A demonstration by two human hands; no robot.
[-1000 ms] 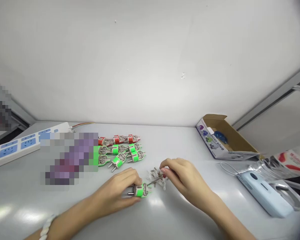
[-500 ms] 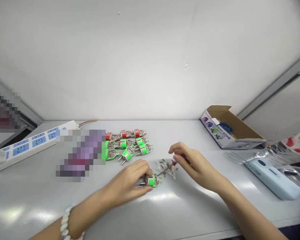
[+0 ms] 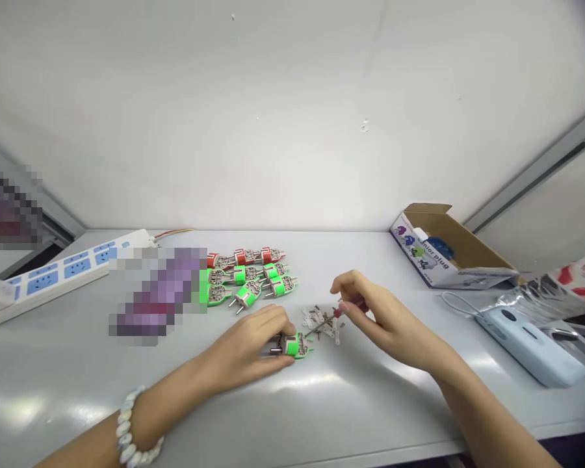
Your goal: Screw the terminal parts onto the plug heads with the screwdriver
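Note:
On the grey table, a green and white two-pin plug lies with its inner side facing up, pins toward the left. My left hand pinches it between thumb and fingers. My right hand is closed around the red handle of a screwdriver, whose shaft slants down to the left. Its tip is at the plug's upper edge; whether it sits on a screw is too small to tell. Just beyond the plug, a loose pile of small white strips and screws lies beneath the shaft.
Several green plugs and red plugs lie in rows behind my left hand. A white power strip is at the left, beside a blurred purple item. To the right are an open cardboard box and a light blue device.
The whole view has shifted slightly, with the table things a little higher. Both hands keep their holds; the screwdriver's tip stays at the plug.

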